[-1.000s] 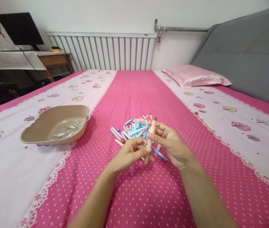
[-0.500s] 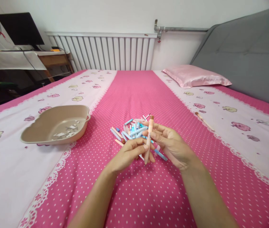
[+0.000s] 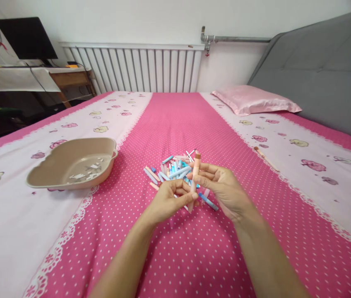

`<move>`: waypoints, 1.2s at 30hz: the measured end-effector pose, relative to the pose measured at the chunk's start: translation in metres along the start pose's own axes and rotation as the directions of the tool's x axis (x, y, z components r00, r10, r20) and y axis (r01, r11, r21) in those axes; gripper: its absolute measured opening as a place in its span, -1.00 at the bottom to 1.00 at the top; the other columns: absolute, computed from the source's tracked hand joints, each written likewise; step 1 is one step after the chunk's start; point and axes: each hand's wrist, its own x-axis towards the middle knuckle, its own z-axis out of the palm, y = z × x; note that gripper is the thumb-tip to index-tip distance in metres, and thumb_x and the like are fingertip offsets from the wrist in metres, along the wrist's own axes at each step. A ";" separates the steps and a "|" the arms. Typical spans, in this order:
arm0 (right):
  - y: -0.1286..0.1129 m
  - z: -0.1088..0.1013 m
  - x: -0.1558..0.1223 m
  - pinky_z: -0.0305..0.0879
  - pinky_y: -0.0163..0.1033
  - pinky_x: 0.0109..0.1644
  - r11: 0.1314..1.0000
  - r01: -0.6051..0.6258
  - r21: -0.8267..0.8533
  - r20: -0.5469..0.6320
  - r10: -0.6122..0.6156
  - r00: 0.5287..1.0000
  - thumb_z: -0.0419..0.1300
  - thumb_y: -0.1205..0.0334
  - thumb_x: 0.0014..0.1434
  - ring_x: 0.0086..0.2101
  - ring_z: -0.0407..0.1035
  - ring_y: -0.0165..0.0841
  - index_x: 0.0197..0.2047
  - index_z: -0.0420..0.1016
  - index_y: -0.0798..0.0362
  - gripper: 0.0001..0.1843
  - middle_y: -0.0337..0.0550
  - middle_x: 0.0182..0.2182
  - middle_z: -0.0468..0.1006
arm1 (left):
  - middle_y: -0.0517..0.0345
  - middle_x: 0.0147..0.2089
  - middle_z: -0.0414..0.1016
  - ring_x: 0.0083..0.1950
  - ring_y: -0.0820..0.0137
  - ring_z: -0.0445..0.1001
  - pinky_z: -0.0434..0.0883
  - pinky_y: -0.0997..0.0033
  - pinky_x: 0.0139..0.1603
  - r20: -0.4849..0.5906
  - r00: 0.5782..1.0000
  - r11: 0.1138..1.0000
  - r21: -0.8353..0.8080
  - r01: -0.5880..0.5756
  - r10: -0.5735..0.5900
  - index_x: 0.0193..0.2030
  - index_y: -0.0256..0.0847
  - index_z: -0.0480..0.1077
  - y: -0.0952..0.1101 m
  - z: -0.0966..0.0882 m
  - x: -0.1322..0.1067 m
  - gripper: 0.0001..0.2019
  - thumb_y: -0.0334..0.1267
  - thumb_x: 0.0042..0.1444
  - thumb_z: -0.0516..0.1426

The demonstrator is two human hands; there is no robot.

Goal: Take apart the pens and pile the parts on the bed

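Observation:
A marker pen (image 3: 195,169) stands nearly upright between my two hands, peach with a brown end at the top and a pale pink lower barrel. My right hand (image 3: 220,184) pinches its peach upper part between thumb and fingers. Lower down, my left hand (image 3: 171,198) grips the pale barrel, thumb in front. The two parts meet in one line, and fingers partly cover the joint. Just behind and below the hands lies a loose pile of pen pieces (image 3: 175,165) in blue, pink, peach and white. A blue pen (image 3: 208,202) lies under my right hand.
A beige basin (image 3: 70,153) with small white pieces inside sits on the bed to the left. Off to the right lies another peach pen (image 3: 267,159) with a brown end. A pink pillow (image 3: 256,99) rests by the grey headboard (image 3: 318,70). Behind the bed is a radiator (image 3: 132,68).
The pen's upper and lower parts, with a dark tip showing between them before, have come together. My left hand has shifted slightly upward and its fingers have curled in more.

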 end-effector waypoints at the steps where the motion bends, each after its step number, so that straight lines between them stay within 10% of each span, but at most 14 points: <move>1: 0.000 0.000 0.000 0.33 -0.15 -0.12 1.000 -0.003 -0.002 -0.001 0.003 1.000 0.36 0.20 -0.19 -0.28 0.43 -0.32 -0.19 0.46 0.06 -0.57 -0.13 -0.38 0.55 | 0.15 -0.60 0.41 -0.59 0.55 0.34 0.26 0.54 -0.51 -0.010 1.000 1.000 0.010 -0.001 0.001 -0.52 -0.33 0.32 0.000 0.000 0.000 -0.73 -0.13 -0.07 0.20; 8: 0.002 0.004 0.000 0.32 -0.14 -0.09 1.000 0.006 -0.021 0.042 -0.005 0.999 0.30 0.17 -0.09 -0.19 0.41 -0.30 -0.03 0.34 0.00 -0.50 -0.09 -0.19 0.51 | 0.18 -0.62 0.42 -0.63 0.52 0.35 0.25 0.55 -0.57 -0.089 0.996 0.998 -0.062 -0.009 0.004 -0.44 -0.31 0.31 -0.002 0.000 0.002 -0.74 -0.12 -0.06 0.20; 11: 0.008 0.005 0.003 0.30 -0.14 -0.05 0.992 0.019 -0.126 0.039 -0.015 0.999 0.30 0.18 -0.09 -0.13 0.37 -0.31 -0.07 0.35 -0.01 -0.53 -0.08 -0.12 0.45 | 0.21 -0.62 0.43 -0.65 0.50 0.35 0.24 0.57 -0.63 -0.283 0.959 0.991 -0.121 -0.061 0.025 -0.37 -0.29 0.31 -0.002 -0.003 0.004 -0.73 -0.11 -0.07 0.20; 16: 0.016 0.012 0.004 0.36 -0.18 -0.25 0.967 -0.058 -0.249 0.098 0.085 0.992 0.27 0.20 -0.06 -0.39 0.42 -0.37 -0.22 0.37 0.07 -0.69 -0.15 -0.40 0.50 | 0.24 -0.52 0.44 -0.58 0.57 0.33 0.26 0.63 -0.63 -0.581 0.809 0.981 -0.093 -0.170 0.085 -0.37 -0.29 0.38 -0.002 -0.012 0.007 -0.77 -0.15 -0.08 0.21; 23: 0.016 0.020 0.003 0.33 -0.32 -0.44 0.940 -0.075 -0.331 0.130 0.125 0.984 0.18 0.32 0.00 -0.56 0.39 -0.45 -0.26 0.38 0.12 -0.83 -0.24 -0.55 0.47 | 0.24 -0.54 0.41 -0.60 0.57 0.31 0.26 0.63 -0.65 -0.590 0.795 0.981 -0.029 -0.192 0.138 -0.37 -0.28 0.41 -0.003 -0.012 0.008 -0.76 -0.14 -0.11 0.22; 30: 0.018 -0.001 0.009 0.26 -0.28 -0.18 0.516 0.006 -0.857 -0.083 -0.150 0.985 0.05 0.44 0.04 -0.27 0.42 -0.36 -0.19 0.45 0.03 -0.72 -0.17 -0.33 0.55 | 0.28 -0.60 0.39 -0.61 0.52 0.36 0.35 0.54 -0.54 -0.645 0.723 0.965 0.096 -0.243 0.247 -0.24 -0.29 0.36 -0.001 -0.019 0.007 -0.72 -0.18 -0.07 0.19; 36: 0.020 0.004 0.002 0.16 -0.32 -0.26 0.229 -0.034 -0.973 -0.038 -0.015 0.999 0.07 0.36 0.07 -0.27 0.40 -0.32 -0.26 0.52 -0.05 -0.77 -0.16 -0.36 0.55 | 0.25 -0.54 0.42 -0.50 0.47 0.42 0.33 0.54 -0.47 -0.751 0.565 0.940 0.269 -0.209 0.341 -0.17 -0.28 0.31 0.000 -0.031 0.004 -0.71 -0.23 -0.05 0.18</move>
